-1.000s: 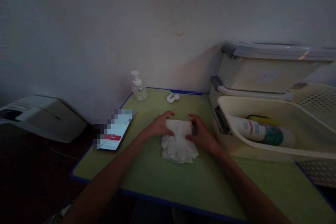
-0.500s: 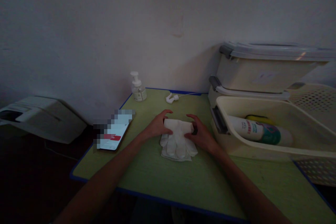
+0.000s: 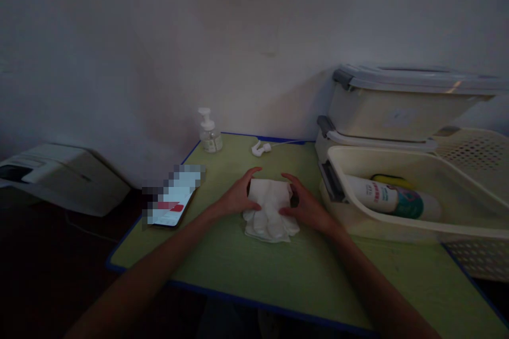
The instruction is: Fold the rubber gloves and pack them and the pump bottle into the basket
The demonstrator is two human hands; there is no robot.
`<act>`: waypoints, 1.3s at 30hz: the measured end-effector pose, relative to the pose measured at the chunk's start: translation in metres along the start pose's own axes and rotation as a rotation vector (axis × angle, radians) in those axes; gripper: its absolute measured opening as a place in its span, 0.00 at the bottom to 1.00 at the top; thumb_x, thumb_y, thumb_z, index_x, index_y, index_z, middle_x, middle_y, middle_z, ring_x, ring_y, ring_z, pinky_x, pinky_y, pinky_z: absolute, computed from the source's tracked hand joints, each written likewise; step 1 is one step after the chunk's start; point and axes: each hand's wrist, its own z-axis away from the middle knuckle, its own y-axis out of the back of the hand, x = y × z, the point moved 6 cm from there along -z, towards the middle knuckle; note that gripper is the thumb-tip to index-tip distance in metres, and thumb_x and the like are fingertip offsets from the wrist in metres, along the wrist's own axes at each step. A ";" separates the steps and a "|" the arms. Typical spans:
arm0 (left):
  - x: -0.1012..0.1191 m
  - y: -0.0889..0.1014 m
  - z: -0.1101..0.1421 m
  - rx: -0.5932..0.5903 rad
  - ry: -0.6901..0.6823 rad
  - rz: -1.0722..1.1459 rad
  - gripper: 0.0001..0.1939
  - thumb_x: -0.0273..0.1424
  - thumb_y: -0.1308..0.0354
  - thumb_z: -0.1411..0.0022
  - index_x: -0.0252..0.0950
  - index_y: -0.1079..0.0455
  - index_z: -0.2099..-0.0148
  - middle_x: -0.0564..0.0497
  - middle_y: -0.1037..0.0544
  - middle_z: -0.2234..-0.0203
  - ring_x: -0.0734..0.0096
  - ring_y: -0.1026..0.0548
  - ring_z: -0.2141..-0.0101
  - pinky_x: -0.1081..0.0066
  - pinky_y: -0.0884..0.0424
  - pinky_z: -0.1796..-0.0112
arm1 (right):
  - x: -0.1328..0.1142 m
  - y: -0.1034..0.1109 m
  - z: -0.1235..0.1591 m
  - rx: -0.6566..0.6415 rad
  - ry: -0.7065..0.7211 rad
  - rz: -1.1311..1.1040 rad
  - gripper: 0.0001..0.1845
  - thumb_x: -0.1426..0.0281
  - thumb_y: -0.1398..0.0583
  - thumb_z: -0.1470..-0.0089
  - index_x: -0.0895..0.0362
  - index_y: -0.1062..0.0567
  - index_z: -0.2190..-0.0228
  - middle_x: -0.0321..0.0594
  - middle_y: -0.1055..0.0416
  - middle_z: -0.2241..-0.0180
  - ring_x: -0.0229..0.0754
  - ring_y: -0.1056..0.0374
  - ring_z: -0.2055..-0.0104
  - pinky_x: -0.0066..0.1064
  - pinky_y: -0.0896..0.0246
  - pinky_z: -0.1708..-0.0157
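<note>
A pair of white gloves (image 3: pixel 269 213) lies in the middle of the green table (image 3: pixel 278 275), its far part folded over toward me. My left hand (image 3: pixel 237 197) grips the fold's left edge, thumb on top and fingers curled behind it. My right hand (image 3: pixel 304 204) grips the right edge in the same way. The glove fingers stick out flat toward me between both hands.
A phone (image 3: pixel 172 198) with a lit screen lies at the table's left edge. A pump bottle (image 3: pixel 209 131) and a small white spray head (image 3: pixel 260 148) stand at the back. Right: a cream basket (image 3: pixel 417 222) holding bottles (image 3: pixel 384 197), stacked lidded boxes (image 3: pixel 397 103) behind it. A white device (image 3: pixel 59 177) sits lower left.
Both hands have rolled the gloves' far end a little further toward me, so the fold now covers more of the glove fingers. The hands sit slightly nearer.
</note>
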 end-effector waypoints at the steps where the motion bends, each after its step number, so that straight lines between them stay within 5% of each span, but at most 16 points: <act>1: 0.000 0.001 0.000 0.023 0.002 -0.015 0.51 0.20 0.34 0.68 0.35 0.52 0.40 0.53 0.34 0.67 0.65 0.31 0.64 0.66 0.33 0.64 | 0.001 0.000 0.000 0.013 -0.006 -0.012 0.48 0.79 0.37 0.67 0.56 0.48 0.43 0.38 0.34 0.63 0.41 0.35 0.62 0.35 0.39 0.60; 11: 0.004 -0.003 0.012 0.185 0.056 0.007 0.48 0.16 0.39 0.65 0.35 0.52 0.40 0.59 0.33 0.76 0.74 0.32 0.76 0.76 0.36 0.75 | -0.002 -0.008 0.006 0.072 0.018 -0.090 0.48 0.81 0.41 0.64 0.53 0.53 0.42 0.30 0.34 0.73 0.35 0.37 0.75 0.26 0.41 0.76; 15: 0.004 -0.004 0.017 0.219 0.002 -0.158 0.24 0.17 0.39 0.62 0.32 0.34 0.58 0.58 0.31 0.75 0.76 0.33 0.75 0.78 0.39 0.75 | -0.007 -0.008 0.013 0.127 0.092 0.037 0.34 0.80 0.41 0.62 0.55 0.41 0.51 0.31 0.35 0.73 0.36 0.37 0.73 0.26 0.42 0.75; 19: 0.002 -0.006 0.020 0.171 -0.048 -0.275 0.05 0.21 0.41 0.55 0.31 0.35 0.74 0.57 0.33 0.80 0.77 0.35 0.77 0.78 0.42 0.77 | -0.016 -0.012 0.017 0.120 0.243 0.249 0.14 0.82 0.44 0.61 0.56 0.33 0.70 0.34 0.32 0.73 0.37 0.36 0.71 0.28 0.43 0.70; 22: 0.005 -0.005 0.023 0.146 -0.126 -0.324 0.06 0.20 0.42 0.56 0.32 0.36 0.76 0.58 0.34 0.81 0.76 0.35 0.76 0.76 0.41 0.73 | -0.023 -0.016 0.020 0.080 0.387 0.474 0.10 0.84 0.45 0.60 0.57 0.32 0.76 0.35 0.33 0.76 0.38 0.36 0.71 0.31 0.44 0.66; 28: 0.021 -0.008 0.030 -0.033 -0.448 -0.554 0.06 0.20 0.41 0.54 0.33 0.35 0.76 0.55 0.31 0.78 0.74 0.33 0.72 0.70 0.42 0.61 | -0.029 -0.019 0.032 -0.030 0.580 0.741 0.09 0.82 0.43 0.55 0.58 0.30 0.71 0.39 0.30 0.71 0.41 0.35 0.64 0.37 0.47 0.56; 34: 0.027 -0.012 0.042 -0.139 -0.707 -0.867 0.07 0.19 0.48 0.45 0.34 0.32 0.68 0.51 0.27 0.71 0.71 0.30 0.66 0.70 0.41 0.59 | -0.034 -0.019 0.042 -0.159 0.599 0.973 0.12 0.82 0.46 0.52 0.58 0.28 0.66 0.43 0.28 0.66 0.42 0.33 0.62 0.43 0.48 0.50; 39: 0.024 -0.016 0.054 -0.223 -0.736 -1.089 0.12 0.18 0.51 0.45 0.33 0.33 0.59 0.47 0.26 0.65 0.67 0.30 0.63 0.66 0.40 0.55 | -0.042 -0.019 0.055 -0.203 0.596 1.011 0.13 0.81 0.47 0.51 0.58 0.29 0.64 0.46 0.27 0.63 0.45 0.32 0.60 0.46 0.45 0.48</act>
